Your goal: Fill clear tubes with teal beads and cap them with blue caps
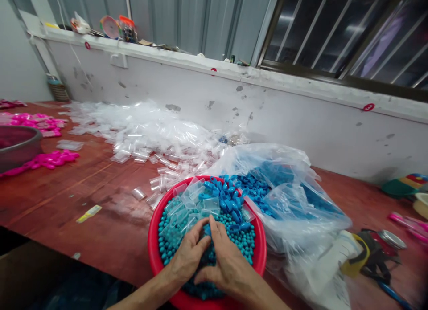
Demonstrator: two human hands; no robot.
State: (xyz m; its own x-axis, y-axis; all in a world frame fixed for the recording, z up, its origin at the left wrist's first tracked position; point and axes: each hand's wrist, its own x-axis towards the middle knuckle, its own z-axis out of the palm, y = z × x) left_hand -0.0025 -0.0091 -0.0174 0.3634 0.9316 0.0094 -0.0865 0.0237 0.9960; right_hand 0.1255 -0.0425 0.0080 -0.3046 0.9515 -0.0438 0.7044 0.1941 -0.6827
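Note:
Both my hands are over a red basin [154, 252] on the table. Inside the basin lie teal beads [169, 247], clear plastic sleeves [195, 192] and blue plastic caps [230, 198]. My left hand [189, 250] has its fingers curled towards the thumb; a bit of blue shows between the hands, but what the fingers hold is hidden. Fingers of my right hand [227, 261] are stretched forward, meeting the left fingertips, with the thumb apart and low over the beads.
Behind the basin spreads a heap of clear sleeves [143, 127]. A clear plastic bag [287, 212] of blue caps leans at the basin's right rim. On the left are a grey bowl [20, 140] and pink pieces [53, 158]. A jar [389, 245] stands at right.

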